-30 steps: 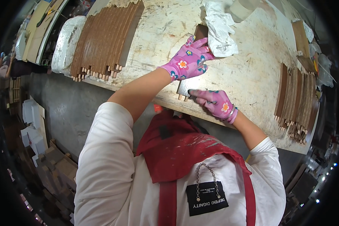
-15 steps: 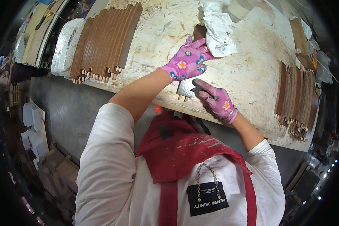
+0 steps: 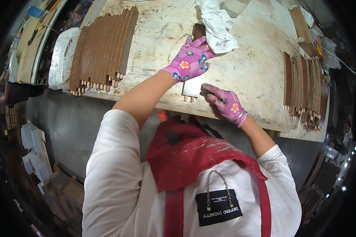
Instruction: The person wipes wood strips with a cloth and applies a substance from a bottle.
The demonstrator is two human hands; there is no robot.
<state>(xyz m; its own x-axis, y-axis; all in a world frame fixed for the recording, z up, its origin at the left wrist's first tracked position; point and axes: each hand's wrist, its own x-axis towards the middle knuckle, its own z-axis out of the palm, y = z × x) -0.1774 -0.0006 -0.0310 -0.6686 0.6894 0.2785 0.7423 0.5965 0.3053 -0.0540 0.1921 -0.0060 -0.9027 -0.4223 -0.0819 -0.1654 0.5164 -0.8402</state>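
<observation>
A brown wooden slat (image 3: 199,30) lies lengthwise on the table, its near end (image 3: 191,90) shining pale in the light, with two dowel pins poking out toward me. My left hand (image 3: 190,61), in a pink flowered glove, rests on the slat's middle with fingers stretched out, and covers that part. Just right of the near end, my right hand (image 3: 227,103) wears a matching glove smudged dark at the fingertips. Its fingers are closed on a small dark pad (image 3: 203,91), partly hidden by them. Crumpled white paper (image 3: 217,31) lies beside the slat's far end.
The worn, stained table (image 3: 158,59) has its front edge before my apron. A row of dowelled brown slats (image 3: 103,51) stands at left beside a plastic-wrapped bundle (image 3: 63,59). More slats (image 3: 306,87) stand at right, near a wooden board (image 3: 302,29) and clear plastic bags (image 3: 332,53).
The whole view has shifted a little, so the table appears further left. My right hand with the dark pad has moved slightly right of the slat's near end. My left hand stays on the slat.
</observation>
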